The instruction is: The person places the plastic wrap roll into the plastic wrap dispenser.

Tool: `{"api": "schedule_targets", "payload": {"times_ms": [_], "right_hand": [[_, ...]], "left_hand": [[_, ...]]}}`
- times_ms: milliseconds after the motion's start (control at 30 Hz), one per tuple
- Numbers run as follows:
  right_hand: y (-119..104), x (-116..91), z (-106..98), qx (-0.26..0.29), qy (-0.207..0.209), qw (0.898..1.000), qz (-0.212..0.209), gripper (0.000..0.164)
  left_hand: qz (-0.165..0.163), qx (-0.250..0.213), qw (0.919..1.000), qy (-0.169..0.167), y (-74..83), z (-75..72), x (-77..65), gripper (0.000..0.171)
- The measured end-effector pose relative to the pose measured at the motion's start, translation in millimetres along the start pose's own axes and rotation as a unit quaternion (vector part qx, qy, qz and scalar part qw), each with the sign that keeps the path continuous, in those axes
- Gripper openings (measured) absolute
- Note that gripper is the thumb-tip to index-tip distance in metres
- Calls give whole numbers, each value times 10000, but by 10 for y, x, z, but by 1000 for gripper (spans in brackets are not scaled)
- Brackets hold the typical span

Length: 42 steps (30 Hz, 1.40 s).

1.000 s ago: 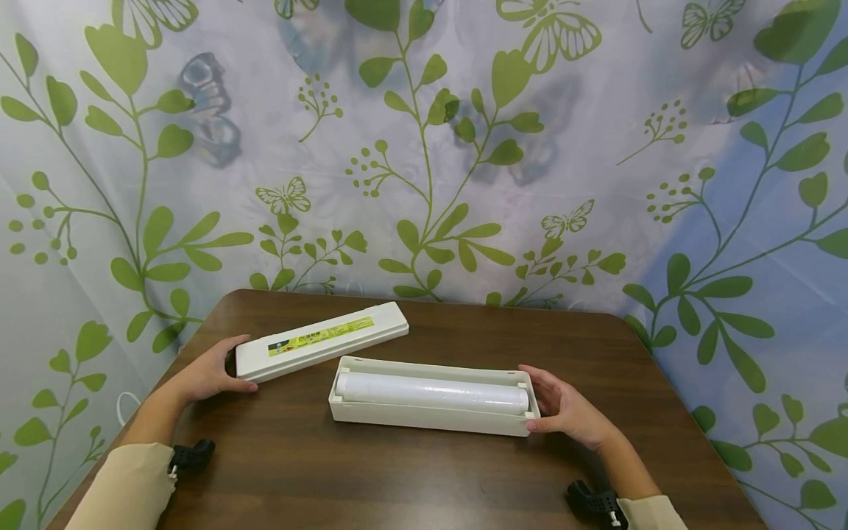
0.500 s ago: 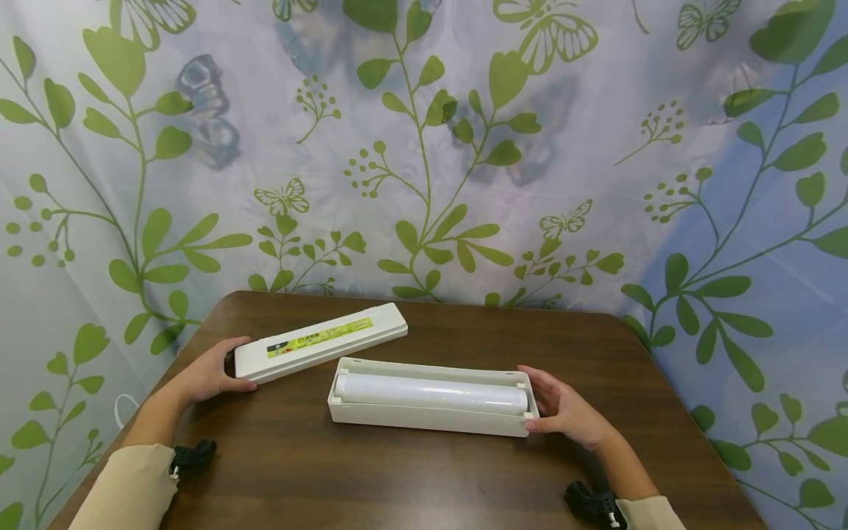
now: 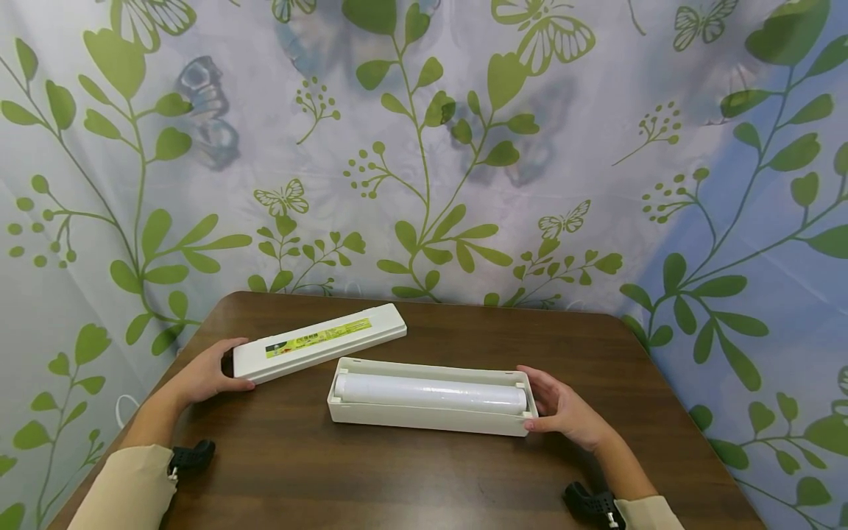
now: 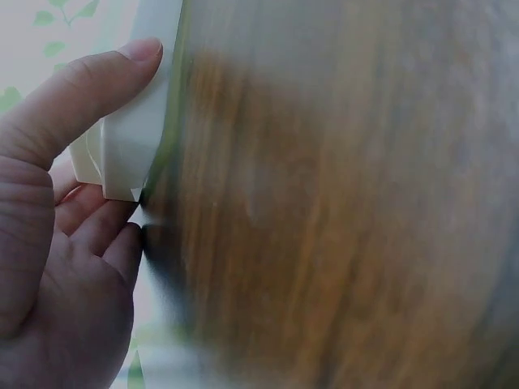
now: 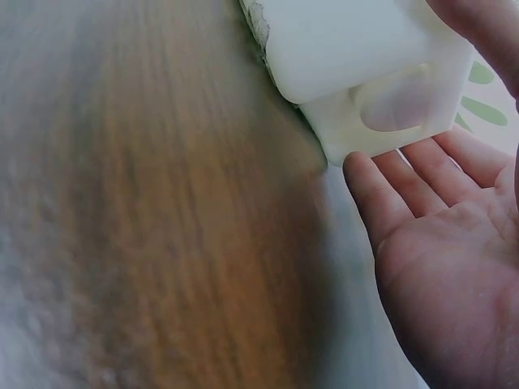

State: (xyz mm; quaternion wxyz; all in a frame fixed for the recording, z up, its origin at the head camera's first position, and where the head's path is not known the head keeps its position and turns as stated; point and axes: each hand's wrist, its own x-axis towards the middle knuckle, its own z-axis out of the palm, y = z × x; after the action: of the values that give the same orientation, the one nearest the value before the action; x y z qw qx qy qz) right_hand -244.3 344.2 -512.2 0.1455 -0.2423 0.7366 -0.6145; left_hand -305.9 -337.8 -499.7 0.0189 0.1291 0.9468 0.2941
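Note:
A long white lid [image 3: 321,342] with a yellow-green label lies slanted on the left of the table. My left hand [image 3: 205,374] holds its left end, thumb on the near side; in the left wrist view the thumb [image 4: 105,93] presses the lid's side [image 4: 134,150]. Right of the lid sits an open white box [image 3: 430,418] with a roll of clear plastic wrap [image 3: 433,391] lying lengthwise inside. My right hand [image 3: 570,414] grips the box's right end, thumb at the near corner. In the right wrist view, fingers [image 5: 377,190] reach along that end, which has an oval hole.
The brown wooden table [image 3: 411,478] has rounded back corners. Behind it hangs a pale curtain [image 3: 424,147] printed with green leaves and butterflies. Black wrist mounts [image 3: 192,456] sit on both forearms, beside beige sleeves [image 3: 126,489].

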Motion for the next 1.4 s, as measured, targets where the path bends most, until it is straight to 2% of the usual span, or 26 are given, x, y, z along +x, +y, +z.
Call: {"api": "schedule_targets", "payload": {"times_ms": [367,633,867,1167,1400], "right_hand": [[3,-5,0,29,37,10000,28,94],[20,-5,18,22,53,10000,38,96],[4,-6,14,32,98,9999,99,94],[10,-3,3,53,86,9999,107,94],[13,-1,7,63,84,9999,102,94]], "left_hand": [[-10,-17,10000,82,-10,8,-4,99],[-23,-221,9996,194,-5,19,-43,95],[-20,-715,9969,324,18,4,-58,91],[47,-1036,9935,477,20,21,-58,88],[258,-1616,9846,618,16,43,-56,85]]}}
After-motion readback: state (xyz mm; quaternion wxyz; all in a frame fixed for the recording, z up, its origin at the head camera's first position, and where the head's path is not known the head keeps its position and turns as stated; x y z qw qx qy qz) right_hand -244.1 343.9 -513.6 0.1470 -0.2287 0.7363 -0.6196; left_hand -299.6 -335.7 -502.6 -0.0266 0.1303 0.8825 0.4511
